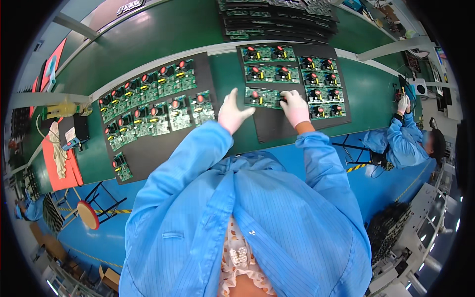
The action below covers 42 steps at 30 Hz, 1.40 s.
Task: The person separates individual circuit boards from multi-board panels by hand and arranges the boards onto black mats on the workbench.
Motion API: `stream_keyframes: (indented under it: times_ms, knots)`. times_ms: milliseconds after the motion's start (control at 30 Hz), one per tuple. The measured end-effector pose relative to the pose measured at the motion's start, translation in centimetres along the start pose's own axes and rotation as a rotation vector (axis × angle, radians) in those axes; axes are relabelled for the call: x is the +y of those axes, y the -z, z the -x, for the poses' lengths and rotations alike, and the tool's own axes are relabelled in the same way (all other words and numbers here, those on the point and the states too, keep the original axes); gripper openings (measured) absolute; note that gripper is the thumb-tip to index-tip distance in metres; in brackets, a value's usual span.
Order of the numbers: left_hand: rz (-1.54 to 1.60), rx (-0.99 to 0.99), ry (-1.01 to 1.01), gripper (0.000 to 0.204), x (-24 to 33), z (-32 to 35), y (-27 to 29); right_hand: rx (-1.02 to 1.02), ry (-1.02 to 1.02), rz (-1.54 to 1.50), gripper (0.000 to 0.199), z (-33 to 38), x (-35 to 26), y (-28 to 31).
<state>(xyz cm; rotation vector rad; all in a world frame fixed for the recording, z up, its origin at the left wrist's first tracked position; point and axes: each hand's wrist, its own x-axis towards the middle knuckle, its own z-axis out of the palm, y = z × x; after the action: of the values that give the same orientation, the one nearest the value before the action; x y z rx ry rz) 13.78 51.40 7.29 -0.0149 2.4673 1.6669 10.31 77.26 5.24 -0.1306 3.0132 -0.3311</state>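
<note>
A green circuit board (pixel 262 97) with dark round parts lies over the dark sheet (pixel 277 129) in front of me. My right hand (pixel 295 108), in a white glove, has its fingers closed on the board's right end. Beside the left end is my left hand (pixel 234 113), also gloved, with thumb and fingers apart and the thumb close to the board's corner. Beyond it, two similar boards (pixel 272 74) lie in rows, their parts topped with red. More boards (pixel 324 94) stand in a column right of my right hand.
On the left, another dark sheet (pixel 148 161) carries two rows of boards (pixel 148 84) and a single board (pixel 121 166). Stacked trays of boards (pixel 277 20) rise on the far shelf. A red stool (pixel 88 214) stands left; a seated co-worker (pixel 403 141) is at the right.
</note>
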Motion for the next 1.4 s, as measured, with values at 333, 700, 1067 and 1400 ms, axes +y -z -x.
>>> stream_keyframes:
  times_ms: [333,700,1067,1400]
  knots:
    - [0.376,-0.033,0.249,0.061,3.7,-1.2,-3.4,0.257,0.214,-0.196,0.053,3.2,0.8,6.9]
    - [0.159,0.099,-0.013,0.050,11.5,8.1,4.9,-0.640,0.538,-0.757,0.052,2.8,-4.0,15.0]
    - [0.982,-0.035,-0.037,0.053,0.8,14.3,17.2,-0.734,1.219,-0.772,0.043,6.1,-20.4,15.7]
    - [-0.211,-0.043,0.111,0.069,-4.1,21.7,34.1,-0.638,-0.070,-1.246,0.050,9.2,-29.8,3.9]
